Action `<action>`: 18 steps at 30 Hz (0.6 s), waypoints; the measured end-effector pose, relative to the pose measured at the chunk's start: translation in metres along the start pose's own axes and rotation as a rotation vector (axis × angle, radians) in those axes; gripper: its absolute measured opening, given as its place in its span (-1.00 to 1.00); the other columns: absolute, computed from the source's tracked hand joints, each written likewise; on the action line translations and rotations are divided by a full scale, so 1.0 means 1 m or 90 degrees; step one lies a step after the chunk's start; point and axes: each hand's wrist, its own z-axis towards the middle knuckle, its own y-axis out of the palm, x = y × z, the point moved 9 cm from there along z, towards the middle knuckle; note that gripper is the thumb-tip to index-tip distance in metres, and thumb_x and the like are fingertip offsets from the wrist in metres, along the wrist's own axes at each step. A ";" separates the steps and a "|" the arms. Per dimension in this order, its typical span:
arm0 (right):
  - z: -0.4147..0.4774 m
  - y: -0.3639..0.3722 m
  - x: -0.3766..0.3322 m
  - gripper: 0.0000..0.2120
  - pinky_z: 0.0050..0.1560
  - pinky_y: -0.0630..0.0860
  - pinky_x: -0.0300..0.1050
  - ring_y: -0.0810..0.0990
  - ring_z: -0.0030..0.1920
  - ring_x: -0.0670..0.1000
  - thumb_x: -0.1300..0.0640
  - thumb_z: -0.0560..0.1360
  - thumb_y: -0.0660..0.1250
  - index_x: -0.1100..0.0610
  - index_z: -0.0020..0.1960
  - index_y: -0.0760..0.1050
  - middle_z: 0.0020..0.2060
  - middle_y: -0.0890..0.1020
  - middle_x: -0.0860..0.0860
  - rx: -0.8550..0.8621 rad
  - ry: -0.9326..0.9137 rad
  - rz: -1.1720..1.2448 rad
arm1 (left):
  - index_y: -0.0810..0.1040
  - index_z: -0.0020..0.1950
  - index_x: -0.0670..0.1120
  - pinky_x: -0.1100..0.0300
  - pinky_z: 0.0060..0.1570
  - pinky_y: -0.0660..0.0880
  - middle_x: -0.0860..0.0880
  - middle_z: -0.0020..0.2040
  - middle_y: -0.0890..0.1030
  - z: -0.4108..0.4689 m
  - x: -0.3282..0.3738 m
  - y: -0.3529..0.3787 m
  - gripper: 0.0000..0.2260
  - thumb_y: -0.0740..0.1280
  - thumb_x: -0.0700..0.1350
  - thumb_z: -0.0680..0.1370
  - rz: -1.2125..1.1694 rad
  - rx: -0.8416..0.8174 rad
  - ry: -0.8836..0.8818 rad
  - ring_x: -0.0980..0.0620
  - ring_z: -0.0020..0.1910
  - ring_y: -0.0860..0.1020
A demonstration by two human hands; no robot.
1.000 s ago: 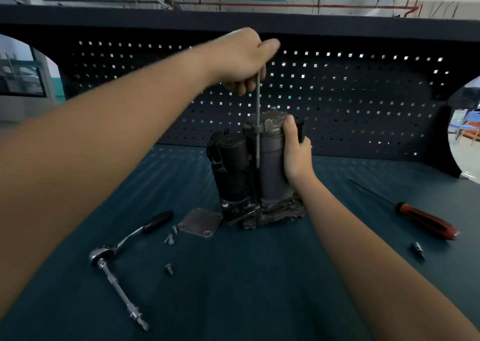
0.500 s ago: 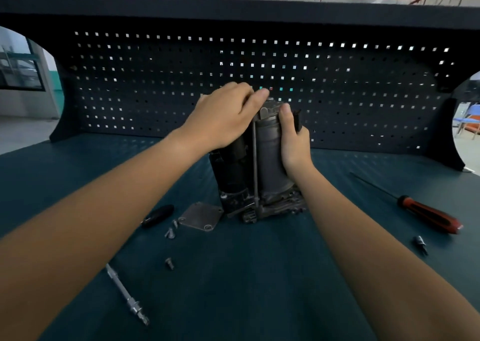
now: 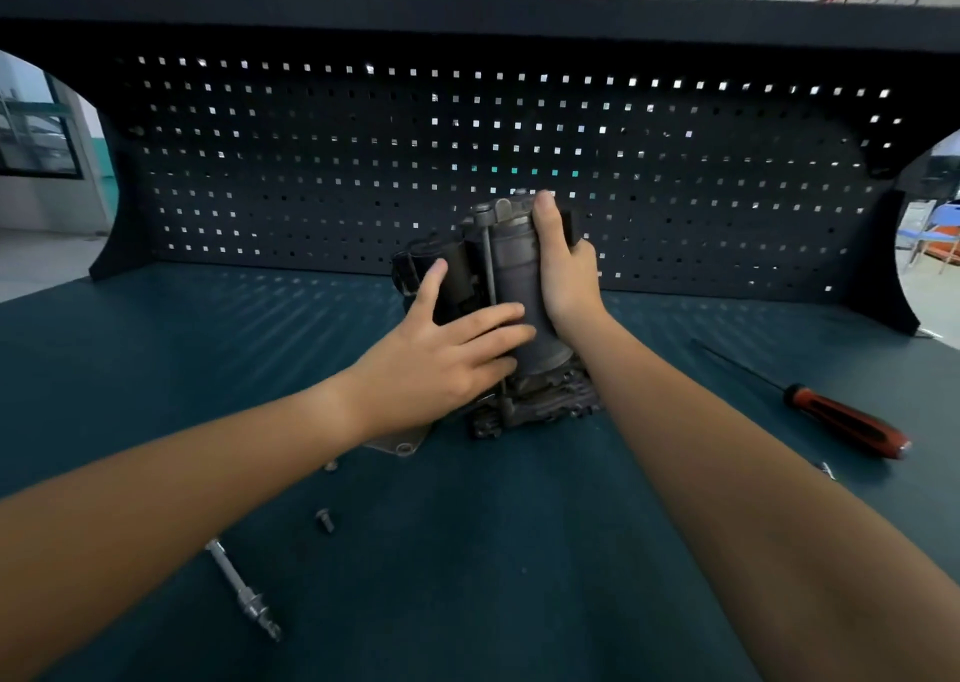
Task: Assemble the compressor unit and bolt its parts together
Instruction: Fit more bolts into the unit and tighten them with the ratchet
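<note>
I see the compressor unit [image 3: 511, 271] standing upright on the dark teal tabletop [image 3: 467, 603], with a pegboard [image 3: 311, 172] behind it. The right hand [image 3: 563, 279] grasps the unit's grey cylinder from the right side, thumb pointing up toward the top cap. The left hand [image 3: 441, 354] is released, its fingers straight and spread, lying flat against the unit's lower front.

A long bolt [image 3: 488, 271] runs down the front of the unit, its head at the top bracket. A cover plate [image 3: 402, 445] lies at the unit's left foot, partly hidden by the left wrist. A short bolt [image 3: 324, 519] and an extension bar [image 3: 241, 590] lie nearer me than the unit. A red-handled screwdriver [image 3: 847, 421] lies well to the unit's right.

I judge the long bolt is dropped in but not tightened. To do this well, I would have the right hand hold the unit upright. I would check that the bolt stands straight, start its thread by finger, and only then use a tool.
</note>
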 end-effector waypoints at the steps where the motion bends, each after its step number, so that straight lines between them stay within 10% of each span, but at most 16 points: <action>1: 0.002 0.001 0.001 -0.52 -0.33 0.39 -0.31 0.51 -0.38 -0.19 -0.39 0.36 0.22 0.05 -0.22 0.49 -0.42 0.53 -0.14 -0.004 0.003 -0.007 | 0.67 0.01 0.04 -0.43 0.07 0.32 -0.02 0.19 0.59 0.003 -0.003 0.003 -0.77 0.23 -0.15 0.53 0.009 -0.006 -0.013 -0.01 0.26 0.50; 18: 0.012 0.003 0.003 -0.49 -0.52 0.37 -0.44 0.41 -0.57 -0.22 -0.35 0.40 0.21 0.09 -0.38 0.36 -0.56 0.40 -0.12 -0.026 -0.008 -0.034 | 0.65 -0.24 -0.08 -0.50 0.11 0.15 -0.08 0.06 0.63 0.019 -0.024 0.003 -0.96 0.48 -0.16 0.40 -0.060 0.075 -0.179 -0.06 0.22 0.53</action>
